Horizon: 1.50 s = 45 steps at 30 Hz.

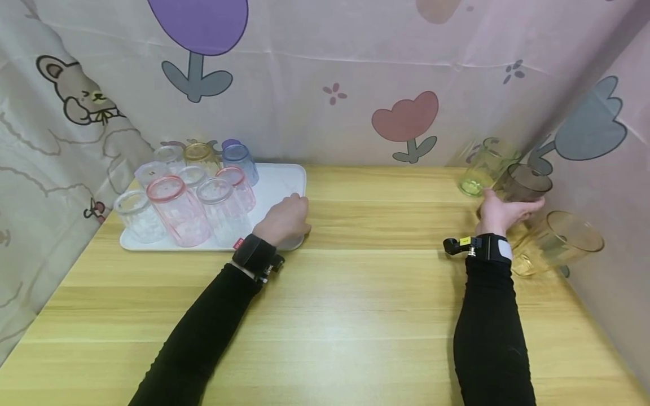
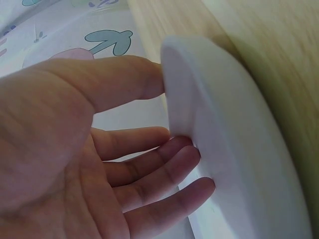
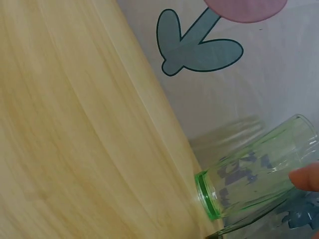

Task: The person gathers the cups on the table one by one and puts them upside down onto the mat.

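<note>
A white tray (image 1: 284, 180) at the back left carries several upturned plastic cups: pink (image 1: 178, 210), clear (image 1: 222, 204), yellow (image 1: 200, 155) and blue (image 1: 240, 160). My left hand (image 1: 291, 217) grips the tray's front right corner. In the left wrist view the thumb (image 2: 124, 82) lies on one face of the tray rim (image 2: 224, 124) and the fingers (image 2: 164, 174) curl on the other. At the back right my right hand (image 1: 513, 203) holds a smoky brown cup (image 1: 525, 183), tilted. A green cup (image 1: 482, 168) stands just left of it, and the right wrist view shows that green cup (image 3: 259, 169) mouth down.
An amber cup (image 1: 556, 242) sits to the right of my right wrist, against the curtain. Flower-printed curtains (image 1: 406, 121) close in the wooden table (image 1: 365, 293) at the back and on both sides.
</note>
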Tool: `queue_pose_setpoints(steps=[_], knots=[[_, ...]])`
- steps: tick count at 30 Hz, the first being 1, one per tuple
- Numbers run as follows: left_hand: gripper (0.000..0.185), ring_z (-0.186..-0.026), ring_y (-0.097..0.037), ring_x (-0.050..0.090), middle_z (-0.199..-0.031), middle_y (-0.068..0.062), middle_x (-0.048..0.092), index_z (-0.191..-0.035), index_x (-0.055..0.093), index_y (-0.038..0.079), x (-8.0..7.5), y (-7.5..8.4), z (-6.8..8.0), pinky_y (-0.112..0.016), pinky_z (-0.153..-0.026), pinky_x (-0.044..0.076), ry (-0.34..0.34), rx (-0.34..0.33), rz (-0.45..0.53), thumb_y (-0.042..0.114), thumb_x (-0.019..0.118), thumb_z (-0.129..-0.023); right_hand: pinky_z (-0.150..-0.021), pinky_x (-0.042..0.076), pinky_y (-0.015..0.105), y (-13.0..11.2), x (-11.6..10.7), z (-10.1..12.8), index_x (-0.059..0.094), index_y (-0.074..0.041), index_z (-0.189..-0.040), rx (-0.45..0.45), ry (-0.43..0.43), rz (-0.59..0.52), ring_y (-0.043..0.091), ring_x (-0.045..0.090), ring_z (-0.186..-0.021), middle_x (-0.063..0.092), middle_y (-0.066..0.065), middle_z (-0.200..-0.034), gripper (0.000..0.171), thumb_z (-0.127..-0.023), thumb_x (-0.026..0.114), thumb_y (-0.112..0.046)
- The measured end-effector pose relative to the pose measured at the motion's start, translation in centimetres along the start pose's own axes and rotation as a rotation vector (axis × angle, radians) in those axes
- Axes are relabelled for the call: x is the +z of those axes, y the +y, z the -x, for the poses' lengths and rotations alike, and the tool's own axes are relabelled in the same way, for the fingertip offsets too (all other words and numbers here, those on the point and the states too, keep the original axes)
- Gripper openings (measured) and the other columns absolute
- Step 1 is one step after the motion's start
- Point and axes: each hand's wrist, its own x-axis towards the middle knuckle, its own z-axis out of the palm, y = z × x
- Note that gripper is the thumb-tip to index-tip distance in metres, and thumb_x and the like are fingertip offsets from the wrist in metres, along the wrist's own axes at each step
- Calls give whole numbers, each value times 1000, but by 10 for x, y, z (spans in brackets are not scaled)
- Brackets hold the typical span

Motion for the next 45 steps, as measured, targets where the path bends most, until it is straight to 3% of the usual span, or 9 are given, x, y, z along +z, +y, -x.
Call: queue_pose_setpoints(steps=[12,18,23,28,31,36,41,45], knots=[[43,-98,-29,60,-113,-17,57,-122,60,-3,2,-1,-1,-45,-79,59,11,-4,4,22,75,-91,-116,13,10,3,3,5,-10,-32,-165,-55,52,-51,-4,-3,-151,-14,-13,-171,106,-97,70,-18],[43,-98,-29,60,-114,-17,58,-121,60,-3,2,0,0,-44,-78,59,5,3,4,22,75,-91,-115,18,10,-1,11,15,6,-30,-163,-98,73,-120,-3,7,-149,4,-15,-167,100,-93,75,-11],[42,-98,-29,60,-114,-17,57,-121,60,-3,2,0,0,-44,-78,59,-3,-7,3,22,74,-91,-111,26,8,-9,22,29,22,-25,-156,-200,58,-178,0,22,-145,20,-11,-158,91,-88,80,-7],[42,-99,-30,59,-114,-17,57,-121,60,-3,0,1,0,-45,-80,59,-5,-12,-2,23,74,-91,-108,36,12,-18,30,45,27,-21,-149,-256,-73,-386,2,38,-137,33,-7,-150,88,-84,84,-1],[43,-100,-31,60,-114,-17,57,-122,60,-3,0,0,1,-46,-80,59,-5,-11,-2,23,75,-91,-99,43,14,-22,37,53,31,-17,-140,-251,-148,-497,5,46,-123,41,-4,-135,83,-81,87,-1],[44,-99,-31,60,-114,-17,57,-123,59,-4,-1,0,0,-46,-81,59,-10,-7,-2,23,75,-91,-90,44,18,-25,47,67,36,-16,-131,-212,-209,-510,7,48,-106,45,-3,-121,74,-80,89,-11],[46,-101,-31,60,-115,-18,56,-125,58,-4,-1,0,0,-46,-82,59,-16,-6,-2,24,75,-92,-103,50,30,-28,55,84,42,-16,-136,-142,-362,-555,15,57,-117,53,1,-133,69,-85,88,-19],[47,-103,-32,59,-117,-18,55,-126,57,-4,-2,0,1,-47,-84,59,-7,-7,15,22,74,-91,-108,50,41,-28,64,98,48,-14,-137,-129,-493,-519,22,61,-119,56,4,-134,62,-88,85,-25]])
